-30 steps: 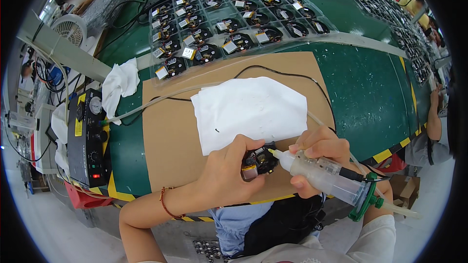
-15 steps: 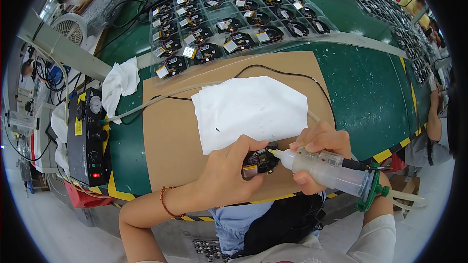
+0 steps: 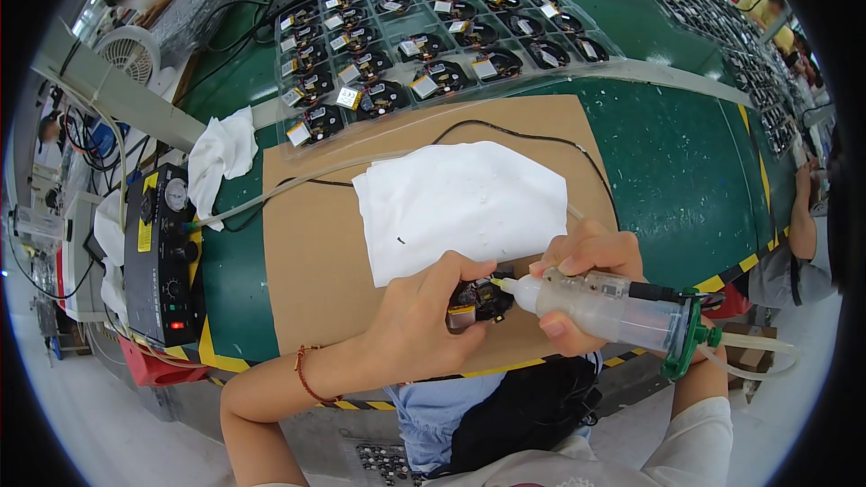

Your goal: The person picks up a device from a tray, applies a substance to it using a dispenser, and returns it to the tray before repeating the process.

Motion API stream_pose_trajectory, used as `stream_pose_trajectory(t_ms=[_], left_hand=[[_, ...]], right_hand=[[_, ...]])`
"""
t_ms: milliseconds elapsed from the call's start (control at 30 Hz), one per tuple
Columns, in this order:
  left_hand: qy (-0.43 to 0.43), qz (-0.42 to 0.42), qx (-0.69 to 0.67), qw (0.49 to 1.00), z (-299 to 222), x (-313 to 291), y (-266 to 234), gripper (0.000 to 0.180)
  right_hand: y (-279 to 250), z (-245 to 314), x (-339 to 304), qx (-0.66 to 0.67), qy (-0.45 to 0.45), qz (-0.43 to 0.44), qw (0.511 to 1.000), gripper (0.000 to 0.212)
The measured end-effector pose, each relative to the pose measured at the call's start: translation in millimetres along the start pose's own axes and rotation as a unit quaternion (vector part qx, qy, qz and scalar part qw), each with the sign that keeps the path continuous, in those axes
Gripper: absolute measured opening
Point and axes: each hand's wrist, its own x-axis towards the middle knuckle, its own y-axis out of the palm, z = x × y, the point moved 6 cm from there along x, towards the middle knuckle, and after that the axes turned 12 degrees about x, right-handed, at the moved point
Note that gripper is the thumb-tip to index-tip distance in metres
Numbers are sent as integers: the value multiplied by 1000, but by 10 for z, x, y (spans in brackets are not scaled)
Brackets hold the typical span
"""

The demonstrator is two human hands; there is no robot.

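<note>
A small black electronic assembly [image 3: 485,299] with a silver-and-yellow battery is pinched between the thumb and fingers of my left hand [image 3: 419,320], over the near part of a brown cardboard sheet [image 3: 311,280]. My right hand [image 3: 595,257] is wrapped round a translucent dispensing syringe [image 3: 631,314] with a green end cap. It lies nearly level, and its pale nozzle points left at the assembly's upper right side. Whether the tip touches the part is too small to tell. Beyond both hands a folded white cloth [image 3: 465,203] rests on the cardboard.
A clear compartment tray [image 3: 410,25] of similar black assemblies spans the far side. To the left stands a black dispenser controller [image 3: 161,257], beside a crumpled white cloth [image 3: 221,158]. A black cable [image 3: 550,136] and a hose cross the cardboard. Other people work nearby.
The syringe has tilted closer to level, its green end rising slightly, and my right hand has shifted a little left. My left hand keeps the assembly in nearly the same place.
</note>
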Motion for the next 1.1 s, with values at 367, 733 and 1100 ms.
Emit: stream_pose_trajectory(t_ms=[367, 733, 1100], left_hand=[[6, -4, -8, 1000, 1, -4, 2, 43], [2, -3, 8, 1000, -9, 6, -5, 42], [6, -10, -9, 1000, 30, -7, 19, 44]], right_hand=[[65, -37, -21, -1, -17, -28, 999, 54], [40, -35, -29, 47, -47, -101, 993, 49], [-8, -37, -38, 24, -33, -48, 998, 51]])
